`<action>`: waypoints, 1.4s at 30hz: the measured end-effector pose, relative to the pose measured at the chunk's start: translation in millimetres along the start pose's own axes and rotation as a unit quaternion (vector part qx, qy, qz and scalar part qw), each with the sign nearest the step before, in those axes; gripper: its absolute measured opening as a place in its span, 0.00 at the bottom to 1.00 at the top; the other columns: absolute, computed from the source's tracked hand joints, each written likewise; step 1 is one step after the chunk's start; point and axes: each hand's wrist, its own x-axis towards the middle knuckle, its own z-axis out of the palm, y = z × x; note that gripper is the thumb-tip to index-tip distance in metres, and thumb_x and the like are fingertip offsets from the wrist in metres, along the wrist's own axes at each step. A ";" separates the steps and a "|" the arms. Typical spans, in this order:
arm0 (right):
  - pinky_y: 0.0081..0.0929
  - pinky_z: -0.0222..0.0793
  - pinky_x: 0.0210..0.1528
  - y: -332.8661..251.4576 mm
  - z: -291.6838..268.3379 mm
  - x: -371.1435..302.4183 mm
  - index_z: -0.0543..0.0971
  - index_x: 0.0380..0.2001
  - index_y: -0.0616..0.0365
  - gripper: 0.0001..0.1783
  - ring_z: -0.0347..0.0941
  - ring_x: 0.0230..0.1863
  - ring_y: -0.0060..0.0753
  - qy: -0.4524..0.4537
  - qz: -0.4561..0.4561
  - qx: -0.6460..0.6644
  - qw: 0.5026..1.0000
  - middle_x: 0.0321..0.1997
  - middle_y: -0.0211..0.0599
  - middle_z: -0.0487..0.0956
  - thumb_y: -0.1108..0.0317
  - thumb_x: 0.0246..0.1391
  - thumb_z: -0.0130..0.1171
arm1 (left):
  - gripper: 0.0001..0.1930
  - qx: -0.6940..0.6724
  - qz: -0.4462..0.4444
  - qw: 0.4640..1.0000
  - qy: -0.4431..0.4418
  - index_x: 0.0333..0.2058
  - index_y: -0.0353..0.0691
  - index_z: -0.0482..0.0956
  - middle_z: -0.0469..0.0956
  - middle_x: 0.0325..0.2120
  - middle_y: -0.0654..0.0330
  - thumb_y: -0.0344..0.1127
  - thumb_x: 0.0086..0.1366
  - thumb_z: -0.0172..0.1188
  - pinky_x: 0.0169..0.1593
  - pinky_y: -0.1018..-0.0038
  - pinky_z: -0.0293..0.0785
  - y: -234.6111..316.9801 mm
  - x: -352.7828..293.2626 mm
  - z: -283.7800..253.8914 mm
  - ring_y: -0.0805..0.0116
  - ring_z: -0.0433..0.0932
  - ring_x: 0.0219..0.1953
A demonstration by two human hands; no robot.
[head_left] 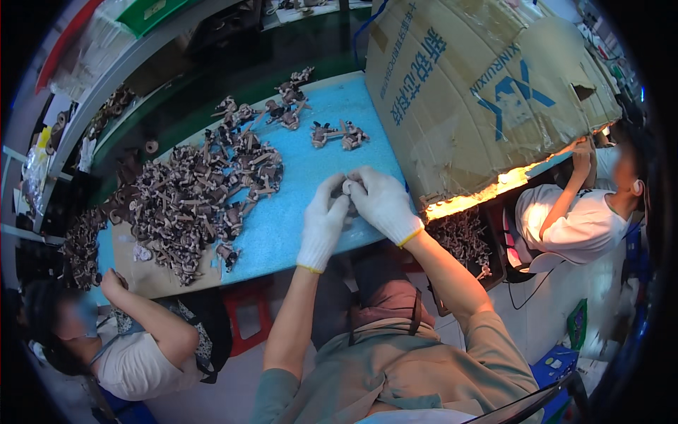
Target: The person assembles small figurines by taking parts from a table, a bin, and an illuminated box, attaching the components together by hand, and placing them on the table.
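Observation:
Both of my hands wear white knit gloves and meet above the blue table mat (279, 237). The fingers of my left hand (323, 225) are bent together, thumb towards my right hand. My right hand (383, 206) is closed too, its fingertips touching the left ones. Whatever they pinch is too small or too covered to make out. Just beyond them lie a few small brown-and-pink figurines (353, 137). A large heap of similar figurines (187, 194) spreads over the mat to the left.
A big cardboard box (452, 106) stands at the right, orange light glowing under its near edge. Below it sits a dark crate of figurines (462, 240). Co-workers sit left (145, 346) and right (572, 222). A red stool (248, 321) stands under the table's front edge.

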 end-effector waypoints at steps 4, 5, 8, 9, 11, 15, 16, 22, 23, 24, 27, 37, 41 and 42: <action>0.52 0.78 0.54 -2.9 -7.6 3.4 0.83 0.49 0.59 0.19 0.84 0.49 0.59 -0.052 0.061 0.006 0.997 0.44 0.53 0.87 0.55 0.66 0.59 | 0.26 0.095 0.005 0.994 -0.044 0.69 0.35 0.72 0.83 0.45 0.57 0.31 0.73 0.57 0.40 0.78 0.78 -11.0 9.6 -1.2 0.76 0.79 0.37; 0.53 0.78 0.54 -1.8 -10.5 2.2 0.84 0.48 0.59 0.19 0.84 0.49 0.60 -0.057 0.073 0.023 0.995 0.43 0.54 0.87 0.55 0.65 0.59 | 0.26 0.096 0.003 0.994 -0.057 0.69 0.35 0.72 0.83 0.45 0.57 0.31 0.73 0.57 0.40 0.78 0.78 -16.7 11.9 -2.5 0.76 0.79 0.37; 0.53 0.78 0.52 16.7 -0.3 -0.6 0.85 0.48 0.54 0.17 0.83 0.47 0.60 -0.051 0.012 0.013 0.999 0.45 0.50 0.86 0.55 0.66 0.59 | 0.23 0.260 0.203 0.944 -0.028 0.66 0.35 0.76 0.84 0.51 0.51 0.30 0.73 0.58 0.55 0.69 0.80 -28.9 20.1 -4.9 0.65 0.83 0.48; 0.54 0.78 0.51 26.0 9.6 -4.4 0.84 0.48 0.53 0.17 0.83 0.47 0.59 -0.031 -0.011 0.013 0.999 0.45 0.49 0.86 0.55 0.67 0.57 | 0.24 0.262 0.156 0.952 -0.027 0.65 0.33 0.77 0.83 0.56 0.49 0.30 0.72 0.59 0.64 0.67 0.75 -15.4 13.7 1.5 0.61 0.82 0.57; 0.56 0.77 0.51 12.8 21.6 -5.7 0.84 0.46 0.53 0.18 0.83 0.48 0.59 -0.044 0.007 0.021 0.999 0.45 0.50 0.86 0.53 0.67 0.54 | 0.24 0.202 0.150 0.968 -0.001 0.66 0.30 0.75 0.81 0.60 0.50 0.29 0.74 0.59 0.67 0.68 0.72 -30.2 11.9 -10.7 0.63 0.79 0.60; 0.52 0.78 0.54 28.1 18.6 -14.2 0.81 0.58 0.55 0.21 0.83 0.51 0.60 -0.040 0.029 0.143 0.988 0.49 0.51 0.86 0.57 0.68 0.53 | 0.25 0.231 0.178 0.957 0.006 0.68 0.29 0.71 0.80 0.60 0.51 0.31 0.77 0.61 0.62 0.70 0.76 -43.4 13.8 -7.7 0.66 0.80 0.57; 0.50 0.78 0.55 31.7 19.3 -24.0 0.79 0.62 0.55 0.23 0.83 0.51 0.59 0.001 0.011 0.174 0.985 0.49 0.52 0.86 0.59 0.68 0.54 | 0.26 0.239 0.189 0.952 0.002 0.69 0.28 0.71 0.80 0.59 0.51 0.32 0.77 0.61 0.59 0.72 0.77 -43.8 15.6 -2.3 0.67 0.80 0.56; 0.44 0.81 0.57 103.8 -47.3 -166.0 0.83 0.56 0.50 0.17 0.85 0.53 0.48 -0.147 0.048 0.177 0.972 0.50 0.49 0.87 0.58 0.70 0.57 | 0.27 0.148 0.110 0.982 0.046 0.66 0.26 0.71 0.80 0.56 0.51 0.39 0.78 0.64 0.56 0.72 0.80 -40.8 17.2 9.1 0.67 0.82 0.51; 0.44 0.80 0.59 134.7 -67.6 -187.8 0.85 0.50 0.53 0.15 0.84 0.54 0.47 -0.144 0.098 0.124 0.977 0.52 0.48 0.87 0.60 0.67 0.59 | 0.27 0.136 0.113 0.983 0.051 0.66 0.26 0.71 0.81 0.55 0.51 0.39 0.78 0.64 0.55 0.73 0.79 -39.4 15.4 10.8 0.68 0.82 0.51; 0.46 0.80 0.58 186.4 -72.6 -213.1 0.84 0.45 0.56 0.13 0.83 0.53 0.51 -0.096 0.114 -0.033 0.988 0.51 0.47 0.86 0.63 0.62 0.59 | 0.27 0.136 0.113 0.983 0.048 0.66 0.26 0.71 0.81 0.55 0.51 0.39 0.78 0.64 0.55 0.73 0.79 -36.6 14.4 16.4 0.68 0.82 0.51; 0.50 0.76 0.62 279.9 -118.6 -240.5 0.79 0.56 0.59 0.21 0.79 0.57 0.60 -0.027 0.337 -0.256 0.906 0.59 0.51 0.81 0.63 0.62 0.59 | 0.27 0.160 0.113 0.980 0.044 0.66 0.26 0.71 0.81 0.54 0.51 0.39 0.78 0.63 0.56 0.73 0.79 -32.1 9.4 15.9 0.68 0.82 0.51; 0.44 0.75 0.63 374.2 -102.6 -257.3 0.82 0.59 0.61 0.24 0.81 0.59 0.56 0.121 0.393 -0.063 0.909 0.59 0.52 0.84 0.59 0.64 0.66 | 0.26 0.180 0.111 0.976 0.054 0.66 0.29 0.73 0.83 0.53 0.54 0.41 0.78 0.64 0.53 0.75 0.78 -26.1 5.3 25.1 0.71 0.81 0.52; 0.26 0.79 0.47 371.3 -116.9 -284.7 0.84 0.56 0.61 0.20 0.85 0.48 0.31 0.263 0.427 0.184 0.845 0.49 0.39 0.89 0.60 0.67 0.64 | 0.27 0.169 0.121 0.977 0.039 0.66 0.29 0.73 0.81 0.56 0.54 0.41 0.78 0.64 0.53 0.75 0.77 -27.2 10.6 29.6 0.70 0.80 0.52; 0.26 0.79 0.47 360.5 -119.1 -287.7 0.84 0.56 0.61 0.20 0.85 0.48 0.31 0.262 0.425 0.184 0.847 0.49 0.39 0.89 0.60 0.67 0.64 | 0.27 0.168 0.123 0.977 0.041 0.66 0.29 0.73 0.81 0.56 0.54 0.41 0.78 0.64 0.53 0.75 0.77 -24.6 9.8 25.9 0.70 0.80 0.52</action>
